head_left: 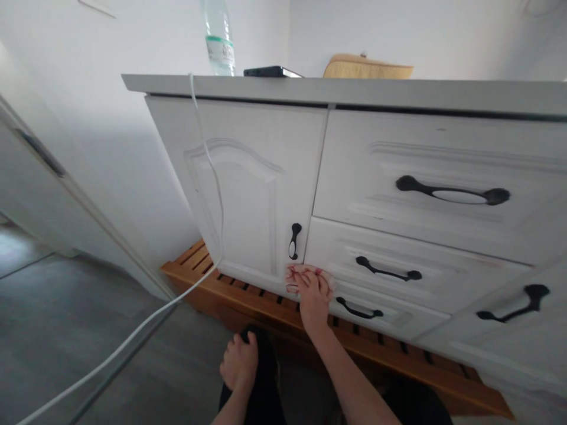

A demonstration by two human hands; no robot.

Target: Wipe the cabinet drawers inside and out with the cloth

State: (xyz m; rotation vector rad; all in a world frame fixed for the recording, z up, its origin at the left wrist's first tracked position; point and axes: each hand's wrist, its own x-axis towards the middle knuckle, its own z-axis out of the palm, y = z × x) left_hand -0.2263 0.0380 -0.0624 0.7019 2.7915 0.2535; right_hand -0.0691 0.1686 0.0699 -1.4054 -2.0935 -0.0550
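Note:
My right hand point(315, 300) presses a pink and white cloth point(293, 279) against the white cabinet front, low down where the left door meets the drawers. Its fingers are bent over the cloth. Just above the cloth is the black handle point(295, 241) of the cabinet door point(243, 200). A lower drawer handle point(359, 308) lies to the right of the hand. My left hand point(240, 360) rests on my dark-clothed knee with its fingers curled; no object shows in it.
A slatted wooden bench point(261, 310) runs along the cabinet's base. A white cable point(146, 323) hangs from the countertop point(376, 91) and crosses to the lower left. On top stand a bottle point(220, 50), a dark flat device point(266, 71) and a wooden object point(367, 66).

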